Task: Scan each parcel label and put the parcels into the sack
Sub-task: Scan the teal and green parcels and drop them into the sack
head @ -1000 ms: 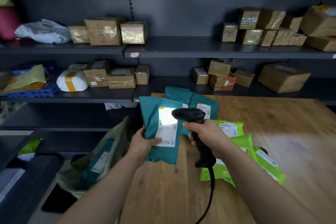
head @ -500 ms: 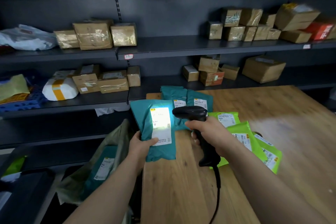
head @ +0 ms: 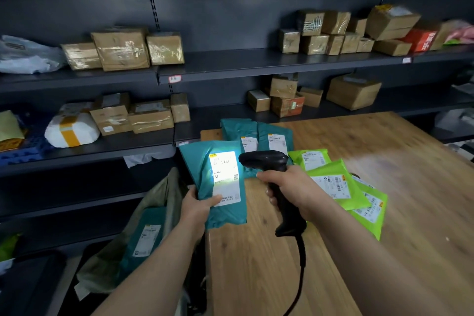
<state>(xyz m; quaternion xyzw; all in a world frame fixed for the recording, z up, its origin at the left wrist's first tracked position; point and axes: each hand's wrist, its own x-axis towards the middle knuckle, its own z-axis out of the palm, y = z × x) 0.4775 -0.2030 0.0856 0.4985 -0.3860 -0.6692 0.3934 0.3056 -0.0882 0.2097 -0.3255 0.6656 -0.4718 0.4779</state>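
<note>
My left hand (head: 197,206) grips the lower left corner of a teal parcel (head: 198,164) and holds it tilted up over the table's left edge. Its white label (head: 225,178) is lit by the scanner's beam. My right hand (head: 292,187) holds the black corded barcode scanner (head: 264,160) by its handle, its head pointing at that label. Two more teal parcels (head: 256,133) and several bright green parcels (head: 331,179) lie on the wooden table (head: 384,187). The grey-green sack (head: 159,195) hangs open left of the table, with a teal parcel (head: 146,236) inside.
Dark metal shelves (head: 230,64) behind the table carry many taped cardboard boxes (head: 120,50) and a white wrapped bundle (head: 71,131). The scanner cable (head: 301,264) runs down across the table's near part. A dark bin (head: 30,285) stands at the lower left.
The view has swung a little to the right. Both hands keep nearly the same pose, with the beam still on the held parcel's label.
</note>
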